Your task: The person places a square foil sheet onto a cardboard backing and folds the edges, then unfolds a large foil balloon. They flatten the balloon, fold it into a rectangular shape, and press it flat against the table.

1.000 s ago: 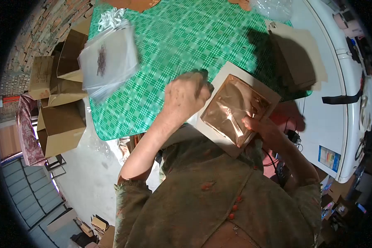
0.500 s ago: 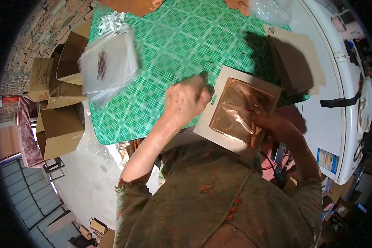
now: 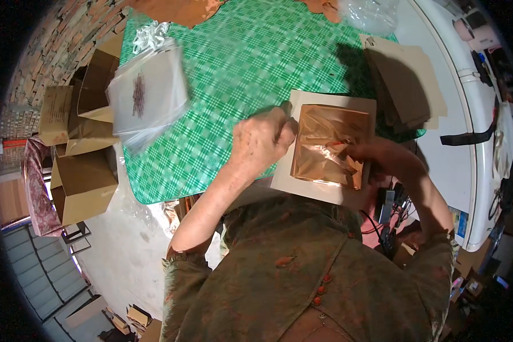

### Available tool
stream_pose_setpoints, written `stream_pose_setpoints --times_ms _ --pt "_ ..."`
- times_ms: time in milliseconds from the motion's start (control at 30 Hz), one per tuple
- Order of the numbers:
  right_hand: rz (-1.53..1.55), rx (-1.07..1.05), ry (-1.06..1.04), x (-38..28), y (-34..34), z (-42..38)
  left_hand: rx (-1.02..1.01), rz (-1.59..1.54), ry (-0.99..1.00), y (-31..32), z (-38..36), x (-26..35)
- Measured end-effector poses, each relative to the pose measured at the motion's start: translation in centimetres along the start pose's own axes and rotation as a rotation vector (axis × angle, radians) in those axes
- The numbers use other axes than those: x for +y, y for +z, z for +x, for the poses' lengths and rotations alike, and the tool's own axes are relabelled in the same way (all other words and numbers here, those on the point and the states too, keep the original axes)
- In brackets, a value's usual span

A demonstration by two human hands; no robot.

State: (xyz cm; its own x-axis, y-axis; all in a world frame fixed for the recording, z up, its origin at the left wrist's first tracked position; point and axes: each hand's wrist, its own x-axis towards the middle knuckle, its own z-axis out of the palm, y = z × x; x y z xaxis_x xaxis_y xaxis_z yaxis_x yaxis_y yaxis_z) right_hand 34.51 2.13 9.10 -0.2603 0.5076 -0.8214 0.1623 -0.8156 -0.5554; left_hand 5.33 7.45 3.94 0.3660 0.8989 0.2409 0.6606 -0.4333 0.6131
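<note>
A beige card (image 3: 282, 171) lies under a copper-coloured shiny packet (image 3: 328, 128) at the table's near edge. My left hand (image 3: 262, 137) is closed at the card's left edge, with a small dark thing (image 3: 285, 106) showing at its fingertips. The card's left edge runs beside my knuckles, and what those fingers grip is partly hidden. From the right, my right hand (image 3: 373, 153) reaches over the card, its fingers bent on the packet's lower right part. Its thumb side lies in shadow.
Clear plastic sleeves (image 3: 148, 91) and white string (image 3: 151, 36) lie on the green checked table (image 3: 228, 68). Beige cards (image 3: 407, 85) are stacked at the right, beside a white appliance (image 3: 439, 165). Open cardboard boxes (image 3: 88, 191) stand left; brown pieces (image 3: 182, 10) lie at the far edge.
The card and packet have turned to sit straighter, and the slot at the card's left side is now covered by my left hand. My right forearm has swung slightly outward.
</note>
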Motion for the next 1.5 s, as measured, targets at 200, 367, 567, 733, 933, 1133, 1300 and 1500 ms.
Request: stream_pose_setpoints --times_ms 200,367,567,733,933,1133,1300,1500 --pt "-0.088 -0.052 -0.067 1.0 0.6 1.8 -0.001 -0.012 0.037 -0.4 -0.5 0.4" --pt "-0.211 -0.029 -0.017 1.7 1.3 1.8 -0.113 0.026 0.031 -1.4 -0.8 0.6" --pt "-0.029 -0.035 -0.236 1.7 5.3 1.1 -0.159 0.094 0.053 -1.7 0.3 0.3" --pt "-0.065 -0.146 -0.182 2.6 5.5 3.1 -0.227 0.176 0.107 -2.4 0.4 0.5" --pt "0.050 -0.222 -0.332 2.6 7.6 3.5 -0.258 0.270 0.058 -4.6 1.9 0.5" --pt "0.126 -0.222 -0.362 4.3 8.7 4.9 -0.124 0.417 0.272 -3.5 1.4 -0.2" --pt "0.138 -0.258 -0.408 4.6 8.6 5.7 -0.194 0.531 0.242 -2.4 1.3 -0.4" --pt "0.191 -0.297 -0.451 4.3 8.4 6.3 -0.157 0.473 0.230 -3.8 2.9 0.4"
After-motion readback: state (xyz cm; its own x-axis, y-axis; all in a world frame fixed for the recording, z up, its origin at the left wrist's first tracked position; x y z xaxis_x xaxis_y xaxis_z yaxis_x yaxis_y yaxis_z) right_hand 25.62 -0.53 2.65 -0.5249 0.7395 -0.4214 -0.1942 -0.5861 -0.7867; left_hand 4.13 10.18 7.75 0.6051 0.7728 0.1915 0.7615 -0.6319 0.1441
